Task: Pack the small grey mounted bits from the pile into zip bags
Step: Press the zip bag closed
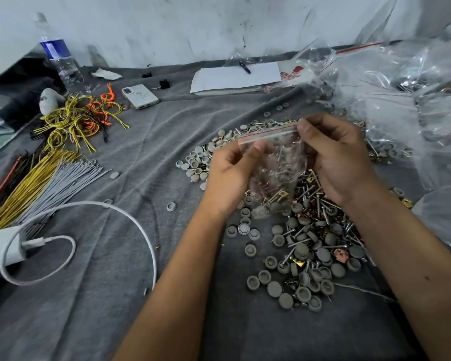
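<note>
I look down through the head camera at a wrinkled grey cloth (130,157) spread as a work surface. Both hands are raised over it, holding one small clear zip bag (274,162) between them. My left hand (229,175) pinches the bag's near-left top corner with thumb and forefinger; my right hand (336,157) pinches the far-right end of the red-striped zip strip, fingers curled round it. The bag hangs from that strip and already carries a cluster of parts — thin metal shanks show through the plastic, though the film's glare keeps me from counting them or telling whether the seal is fully pressed. Directly beneath and around the bag lies the pile of grey mounted bits (305,256), round grey heads on pins, mixed with screws and small brass-coloured pieces. To the right sits a heap of clear plastic bags (412,95). Further left lie bundles of yellow and grey wires (50,178), a white charging cable (130,220), a phone (140,96), a water bottle (59,56) and, at the back, a notepad (236,76) with a pen on it. I judge this to be the closing step for one filled bag — the next move calls for running the fingertips along the strip to seal it, then setting it aside and taking an empty bag.
</note>
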A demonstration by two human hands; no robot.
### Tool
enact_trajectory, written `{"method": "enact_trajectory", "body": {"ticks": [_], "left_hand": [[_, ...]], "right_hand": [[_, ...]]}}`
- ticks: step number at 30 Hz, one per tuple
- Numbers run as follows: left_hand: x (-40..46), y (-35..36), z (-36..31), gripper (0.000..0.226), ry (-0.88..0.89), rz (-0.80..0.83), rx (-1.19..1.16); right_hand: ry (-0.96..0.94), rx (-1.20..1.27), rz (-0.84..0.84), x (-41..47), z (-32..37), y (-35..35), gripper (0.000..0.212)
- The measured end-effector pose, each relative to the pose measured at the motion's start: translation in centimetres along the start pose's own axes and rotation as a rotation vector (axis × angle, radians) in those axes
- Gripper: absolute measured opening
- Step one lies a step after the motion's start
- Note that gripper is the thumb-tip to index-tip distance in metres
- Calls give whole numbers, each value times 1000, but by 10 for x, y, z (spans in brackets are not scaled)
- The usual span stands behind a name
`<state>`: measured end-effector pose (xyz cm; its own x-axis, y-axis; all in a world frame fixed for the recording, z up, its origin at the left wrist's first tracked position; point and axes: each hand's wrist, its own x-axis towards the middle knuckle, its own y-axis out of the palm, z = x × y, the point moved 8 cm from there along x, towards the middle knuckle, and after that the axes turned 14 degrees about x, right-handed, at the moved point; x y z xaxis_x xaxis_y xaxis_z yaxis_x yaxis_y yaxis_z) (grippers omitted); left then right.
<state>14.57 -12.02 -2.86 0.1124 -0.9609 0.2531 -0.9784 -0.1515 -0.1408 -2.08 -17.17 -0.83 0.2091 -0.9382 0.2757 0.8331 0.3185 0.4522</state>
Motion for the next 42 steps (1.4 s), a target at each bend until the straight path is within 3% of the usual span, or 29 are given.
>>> {"method": "enact_trajectory", "body": {"ticks": [5,8,12,25,32,42], "left_hand": [[-1,3,-4,24,-109,122,-456],[0,1,9,23,-207,65,-338],[0,-8,19,23,-262,-110,-207],[3,-13,16,15,-111,-172,-119],[5,-16,13,5,-4,-200,55],[3,-16,13,10,-27,-199,-39]], "right_hand": [[-73,74,97,-3,14,9,7],[33,-25,-6,0,-2,-2,13],[196,-168,-12,0,-25,-11,17],[82,-140,-46,1,-14,-8,14],[-118,-382,-72,-2,4,-6,26],[-131,-367,-53,-1,3,-5,16]]}}
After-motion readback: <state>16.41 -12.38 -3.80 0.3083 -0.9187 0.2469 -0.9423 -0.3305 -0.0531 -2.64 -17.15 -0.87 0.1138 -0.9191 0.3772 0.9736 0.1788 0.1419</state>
